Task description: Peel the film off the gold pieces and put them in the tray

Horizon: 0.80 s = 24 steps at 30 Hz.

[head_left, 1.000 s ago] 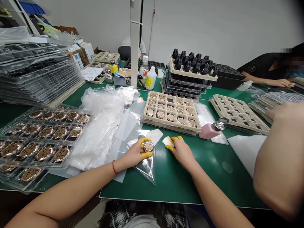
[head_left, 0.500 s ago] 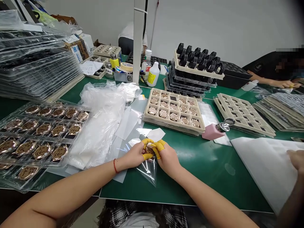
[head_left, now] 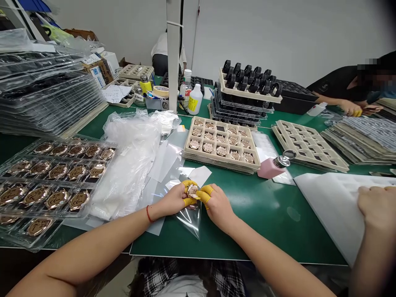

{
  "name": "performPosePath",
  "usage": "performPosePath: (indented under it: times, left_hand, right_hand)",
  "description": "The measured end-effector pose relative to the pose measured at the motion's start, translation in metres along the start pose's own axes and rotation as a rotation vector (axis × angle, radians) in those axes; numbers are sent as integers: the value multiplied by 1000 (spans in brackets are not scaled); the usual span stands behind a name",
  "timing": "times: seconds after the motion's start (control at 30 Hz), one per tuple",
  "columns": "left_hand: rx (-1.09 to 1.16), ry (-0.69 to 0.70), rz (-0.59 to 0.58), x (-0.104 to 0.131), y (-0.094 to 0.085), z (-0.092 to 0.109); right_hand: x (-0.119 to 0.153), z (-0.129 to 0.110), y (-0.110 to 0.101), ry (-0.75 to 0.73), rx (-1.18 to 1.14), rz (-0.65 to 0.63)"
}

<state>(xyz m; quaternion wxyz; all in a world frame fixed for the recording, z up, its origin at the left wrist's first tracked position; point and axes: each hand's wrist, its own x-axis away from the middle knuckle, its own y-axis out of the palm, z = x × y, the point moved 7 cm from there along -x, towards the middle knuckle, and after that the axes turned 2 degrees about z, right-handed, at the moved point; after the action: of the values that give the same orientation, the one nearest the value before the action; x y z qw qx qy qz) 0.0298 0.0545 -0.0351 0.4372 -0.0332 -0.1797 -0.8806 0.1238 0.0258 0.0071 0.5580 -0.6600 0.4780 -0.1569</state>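
My left hand (head_left: pixel 177 197), with yellow finger covers, is closed around a round rose-gold watch case (head_left: pixel 192 190). From the right, my right hand (head_left: pixel 213 203) pinches a small white piece (head_left: pixel 196 196) against the face of the case. Under both hands lies a clear plastic sheet (head_left: pixel 190 222). Just beyond them, white paper pieces (head_left: pixel 200 175) rest on the green table. A beige tray (head_left: pixel 221 161) of similar cases stands further back, with one compartment showing no case. On the left, a clear tray (head_left: pixel 102 185) holds several larger-looking cases.
A pink bottle (head_left: pixel 268 168) stands right of the beige tray. White plastic bags (head_left: pixel 123 173) lie left of my hands. Another person's hand (head_left: pixel 375 206) rests on a white foam sheet (head_left: pixel 328 206) at right. A post (head_left: pixel 173 57) rises behind.
The view has shifted slightly. The watch case now shows more of its face between my hands, and my right fingers sit lower on it. The other person's hand at right has come further into view.
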Motion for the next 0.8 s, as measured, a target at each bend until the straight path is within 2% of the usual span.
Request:
performPosePath:
  times: [0.07, 0.13, 0.23, 0.3, 0.33, 0.4, 0.47, 0.57, 0.63, 0.7, 0.73, 0.8]
  left_hand:
    - [-20, 15, -4, -1, -1, -1]
    - [-49, 35, 10, -1, -3, -2]
    - [-98, 43, 47, 0, -7, -6]
    - [-117, 37, 54, 0, -7, -8]
    - [-115, 36, 54, 0, -7, -9]
    - [-102, 35, 53, 0, -6, -10]
    - [-68, 29, 40, 0, -3, -8]
    - [-47, 23, 21, 2, 1, -2]
    - [-80, 32, 42, 6, 0, 3]
    - [-150, 44, 44, 10, 0, 7]
    - [-196, 50, 19, 11, 1, 7]
    - [-301, 62, -77, 14, 6, 7]
  right_hand:
    - [9, 0, 2, 18, -66, -4]
    - [16, 15, -1, 109, -228, 18]
    - [24, 69, -14, 399, -368, 102]
    - [27, 103, -26, 546, -246, 155]
    - [27, 112, -32, 577, -159, 172]
    - [23, 113, -35, 568, -77, 191]
    - [15, 93, -22, 521, -234, 149]
    - [-4, 50, 3, 465, -575, -14]
    - [-26, 38, 2, 440, -640, -67]
    - [-58, 54, -20, 440, -589, -2]
    - [-76, 72, -35, 465, -530, 52]
    - [-111, 120, -73, 570, -362, 258]
